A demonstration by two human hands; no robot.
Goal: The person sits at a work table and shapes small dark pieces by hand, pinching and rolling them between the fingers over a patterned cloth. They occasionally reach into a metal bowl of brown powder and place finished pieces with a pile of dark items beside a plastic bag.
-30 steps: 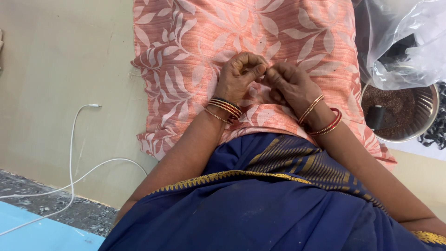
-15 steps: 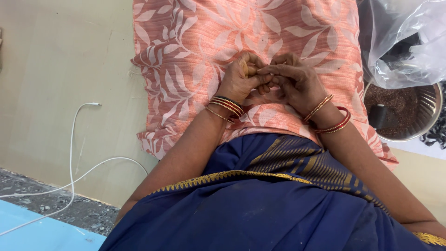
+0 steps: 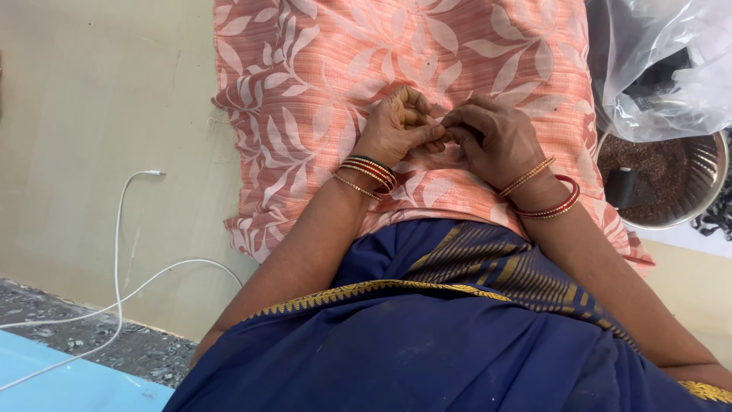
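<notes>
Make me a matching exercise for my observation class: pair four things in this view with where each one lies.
Things:
1. white cable
2. metal bowl
3. clear plastic bag
4. pink leaf-print cloth

Places:
A. top right corner
B. under both hands
C. on the floor at left
D. right edge, below the bag

Pairs: 1-C, 2-D, 3-A, 4-B

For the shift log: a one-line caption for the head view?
Left hand and right hand meet fingertip to fingertip over a pink leaf-print cloth.
</notes>
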